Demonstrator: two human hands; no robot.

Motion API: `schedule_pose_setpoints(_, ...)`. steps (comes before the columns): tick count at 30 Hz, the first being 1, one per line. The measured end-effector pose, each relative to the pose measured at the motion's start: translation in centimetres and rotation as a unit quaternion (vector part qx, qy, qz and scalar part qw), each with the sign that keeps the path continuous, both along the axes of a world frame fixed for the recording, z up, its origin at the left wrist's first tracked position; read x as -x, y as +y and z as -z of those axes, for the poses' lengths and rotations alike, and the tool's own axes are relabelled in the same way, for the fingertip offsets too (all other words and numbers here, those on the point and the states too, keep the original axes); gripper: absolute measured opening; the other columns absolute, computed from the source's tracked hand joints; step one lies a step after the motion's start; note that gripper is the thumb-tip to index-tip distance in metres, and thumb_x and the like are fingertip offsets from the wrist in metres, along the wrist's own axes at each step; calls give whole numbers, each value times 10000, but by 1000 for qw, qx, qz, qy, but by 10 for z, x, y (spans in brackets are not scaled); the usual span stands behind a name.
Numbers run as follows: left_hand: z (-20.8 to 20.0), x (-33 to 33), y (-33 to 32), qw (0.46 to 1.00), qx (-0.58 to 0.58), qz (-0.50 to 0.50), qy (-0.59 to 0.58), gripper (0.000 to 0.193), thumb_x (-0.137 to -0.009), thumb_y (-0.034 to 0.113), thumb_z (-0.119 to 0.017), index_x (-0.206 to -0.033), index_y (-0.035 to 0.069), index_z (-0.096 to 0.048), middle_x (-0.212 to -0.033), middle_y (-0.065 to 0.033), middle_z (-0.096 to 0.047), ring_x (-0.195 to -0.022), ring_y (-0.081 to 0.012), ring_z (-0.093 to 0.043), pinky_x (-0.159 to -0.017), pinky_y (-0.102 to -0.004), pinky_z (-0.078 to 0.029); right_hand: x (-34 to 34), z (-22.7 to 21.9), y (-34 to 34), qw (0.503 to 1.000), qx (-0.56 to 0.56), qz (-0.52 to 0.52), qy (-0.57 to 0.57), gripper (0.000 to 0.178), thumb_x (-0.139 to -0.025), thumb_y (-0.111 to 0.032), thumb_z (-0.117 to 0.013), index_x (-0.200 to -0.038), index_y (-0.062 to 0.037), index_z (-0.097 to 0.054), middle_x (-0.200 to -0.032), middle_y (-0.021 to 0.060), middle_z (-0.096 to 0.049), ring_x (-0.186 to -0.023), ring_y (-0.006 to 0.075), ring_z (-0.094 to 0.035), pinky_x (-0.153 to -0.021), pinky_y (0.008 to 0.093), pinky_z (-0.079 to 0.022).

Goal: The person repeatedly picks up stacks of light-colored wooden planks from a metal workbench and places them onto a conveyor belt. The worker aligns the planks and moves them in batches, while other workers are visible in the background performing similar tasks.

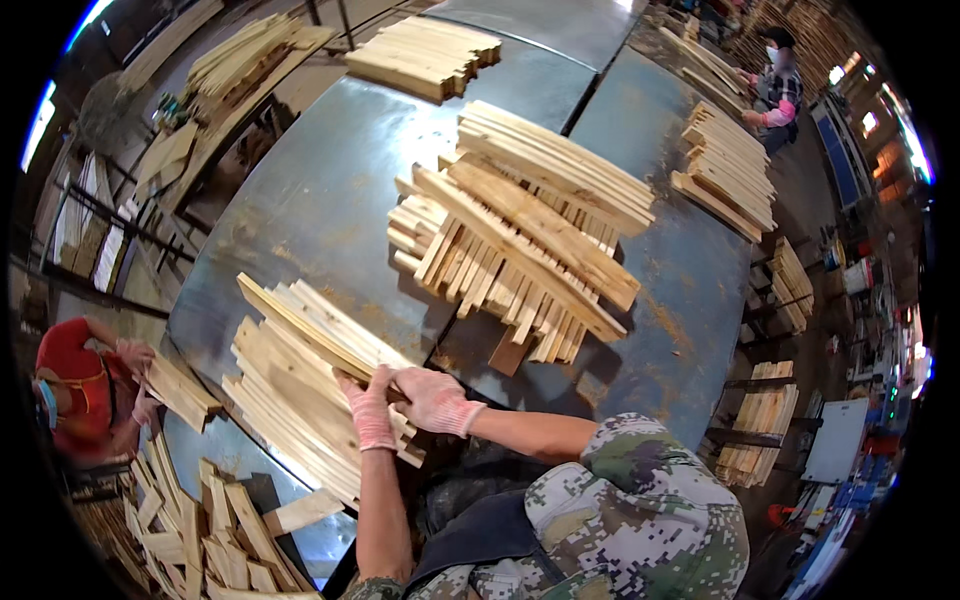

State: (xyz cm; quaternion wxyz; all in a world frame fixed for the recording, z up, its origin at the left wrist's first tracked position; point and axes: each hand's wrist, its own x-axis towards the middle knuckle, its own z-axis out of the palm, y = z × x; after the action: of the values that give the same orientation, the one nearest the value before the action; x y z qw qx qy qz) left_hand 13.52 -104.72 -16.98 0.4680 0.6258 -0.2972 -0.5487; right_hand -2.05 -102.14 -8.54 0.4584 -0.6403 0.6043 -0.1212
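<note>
Both my hands wear pinkish-white work gloves and meet at the near end of a long wooden strip (300, 325). My left hand (368, 412) is closed on that end, thumb up along its side. Just to its right, my right hand (432, 398) curls round the same end; its fingertips are partly hidden. The strip slants away to the far left, over a stack of pale wooden boards (275, 385) on the metal table (280, 220). One wide board in this stack lies flat and shows a darker grain.
Ahead is a crosswise pile of wooden strips (530, 240). More stacks lie at the far edge (425, 55) and right (728, 165). A co-worker in red (80, 390) holds a board at left, above a scrap-wood heap (220, 530). Another person (778, 90) stands far right.
</note>
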Motion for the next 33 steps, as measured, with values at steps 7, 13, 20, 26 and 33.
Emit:
schedule_pose_setpoints(7, -77, 208, -21, 972, -12, 132, 195, 1078, -933, 106, -776, -1721, 109, -40, -1081, -134, -625, -835, -185, -654, -666, -321, -576, 255, -48, -7, 967, 145, 194, 84, 680, -934, -389, -764, -1484, -27, -593, -1334, 226, -687, -1222, 345, -659, -1062, 431, -523)
schedule_pose_setpoints(13, -23, 316, -13, 977, -13, 170, 126, 1072, -913, 179, -839, -1710, 31, -137, -1488, -201, -538, -1239, -279, -597, -1053, -368, -505, 369, 11, -15, 928, -16, 155, 339, 1064, -833, -517, -816, -1667, -83, -317, -1690, 224, -365, -1539, 396, -379, -1269, 449, -320)
schedule_pose_setpoints(20, -24, 308, -49, 927, -162, 338, -19, 1007, -882, 362, -876, -1618, 13, -284, -1336, -205, -653, -1092, -282, -697, -847, -399, -606, 391, 45, -12, 981, 26, 178, 77, 1028, -755, -427, -845, -1613, -57, -415, -1539, 241, -545, -1416, 384, -530, -1177, 437, -438)
schedule_pose_setpoints(26, -32, 333, -46, 952, -158, 261, -10, 575, -931, 412, -844, -1270, 37, -571, -985, -100, -718, -762, -216, -691, -619, -415, -618, 384, 70, -9, 975, -32, 102, -192, 793, -880, -434, -734, -1541, -39, -542, -1186, 176, -722, -1125, 259, -662, -1028, 362, -515)
schedule_pose_setpoints(33, -18, 336, -54, 956, -166, 241, -3, 766, -883, 284, -864, -1449, 16, -423, -1139, -162, -699, -913, -244, -700, -768, -390, -606, 410, 71, -10, 956, -65, 170, -229, 425, -929, -226, -616, -1260, 27, -697, -975, 160, -716, -917, 221, -668, -871, 364, -542)
